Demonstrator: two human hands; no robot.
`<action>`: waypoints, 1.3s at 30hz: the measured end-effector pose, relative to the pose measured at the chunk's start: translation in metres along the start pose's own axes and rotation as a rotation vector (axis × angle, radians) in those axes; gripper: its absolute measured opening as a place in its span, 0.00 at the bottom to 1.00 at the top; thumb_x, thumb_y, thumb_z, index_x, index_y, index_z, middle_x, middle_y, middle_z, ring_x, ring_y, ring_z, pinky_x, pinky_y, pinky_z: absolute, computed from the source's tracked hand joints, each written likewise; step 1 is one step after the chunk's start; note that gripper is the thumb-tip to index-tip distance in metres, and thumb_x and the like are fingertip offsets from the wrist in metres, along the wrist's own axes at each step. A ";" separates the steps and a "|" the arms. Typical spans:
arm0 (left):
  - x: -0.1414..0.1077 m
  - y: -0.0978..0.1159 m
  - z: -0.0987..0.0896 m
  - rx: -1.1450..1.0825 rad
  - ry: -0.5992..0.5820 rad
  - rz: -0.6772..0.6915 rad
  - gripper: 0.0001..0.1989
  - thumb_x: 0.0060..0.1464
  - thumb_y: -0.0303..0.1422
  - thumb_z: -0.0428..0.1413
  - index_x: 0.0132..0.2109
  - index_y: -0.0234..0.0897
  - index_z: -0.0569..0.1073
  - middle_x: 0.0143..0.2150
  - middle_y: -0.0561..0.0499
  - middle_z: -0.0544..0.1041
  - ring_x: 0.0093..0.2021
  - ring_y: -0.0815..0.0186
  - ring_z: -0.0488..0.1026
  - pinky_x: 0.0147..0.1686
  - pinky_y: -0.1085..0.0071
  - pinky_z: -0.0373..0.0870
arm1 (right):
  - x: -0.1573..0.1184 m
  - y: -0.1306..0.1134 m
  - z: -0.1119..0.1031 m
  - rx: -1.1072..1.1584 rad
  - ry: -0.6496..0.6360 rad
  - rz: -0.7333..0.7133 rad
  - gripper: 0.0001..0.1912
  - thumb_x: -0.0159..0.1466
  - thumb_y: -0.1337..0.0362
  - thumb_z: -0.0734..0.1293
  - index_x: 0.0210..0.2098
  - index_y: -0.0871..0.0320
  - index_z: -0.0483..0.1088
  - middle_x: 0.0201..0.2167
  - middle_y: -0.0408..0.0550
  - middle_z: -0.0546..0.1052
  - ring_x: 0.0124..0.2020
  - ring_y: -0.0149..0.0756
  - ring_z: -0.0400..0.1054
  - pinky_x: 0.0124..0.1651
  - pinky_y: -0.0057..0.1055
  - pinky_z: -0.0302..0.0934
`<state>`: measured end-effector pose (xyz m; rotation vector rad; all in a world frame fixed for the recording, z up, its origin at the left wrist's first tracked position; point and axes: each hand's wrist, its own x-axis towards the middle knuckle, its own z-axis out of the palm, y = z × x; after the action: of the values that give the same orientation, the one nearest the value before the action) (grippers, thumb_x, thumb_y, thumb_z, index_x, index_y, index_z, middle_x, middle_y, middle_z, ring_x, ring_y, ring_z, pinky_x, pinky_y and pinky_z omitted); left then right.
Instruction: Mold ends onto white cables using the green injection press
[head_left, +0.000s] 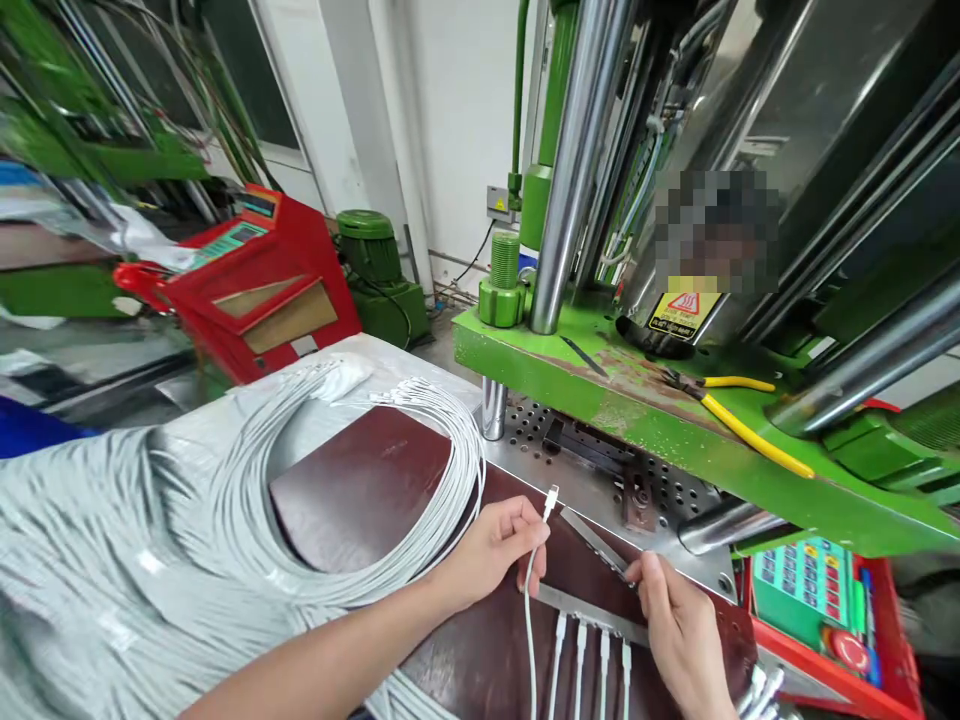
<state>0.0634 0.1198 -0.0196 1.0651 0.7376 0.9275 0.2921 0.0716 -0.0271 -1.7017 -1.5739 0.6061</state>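
While the left hand (506,548) pinches one white cable (531,640) just below its plug (551,499), the right hand (681,622) grasps one metal strip (592,538) by an end; four further plugs (582,634) line a second strip (574,604) on the brown board (469,650).

The bottom edge crops the held cable (530,632); keypad labels (808,577) seem illegible.

Bare brown board (360,480) shows inside the white cable coil (461,490), whose thick ring bars a low sweep leftward from the left hand (517,545). Between the hands, room is tight: thin metal strip (592,540) slants across, plugged bar (577,604) below. Ahead, a low slot runs over the steel plate (574,490) under the green platen (622,400), steel posts (493,410) flanking.
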 end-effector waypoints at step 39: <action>0.001 0.004 0.001 -0.077 -0.035 0.018 0.14 0.58 0.40 0.54 0.30 0.36 0.62 0.20 0.52 0.75 0.17 0.70 0.69 0.18 0.75 0.60 | 0.003 0.003 0.001 -0.023 -0.015 -0.010 0.26 0.68 0.47 0.52 0.25 0.56 0.67 0.19 0.42 0.67 0.23 0.35 0.62 0.27 0.27 0.54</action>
<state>0.0635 0.1209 -0.0157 1.0195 0.6594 0.9426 0.2935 0.0752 -0.0293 -1.7092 -1.6048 0.5988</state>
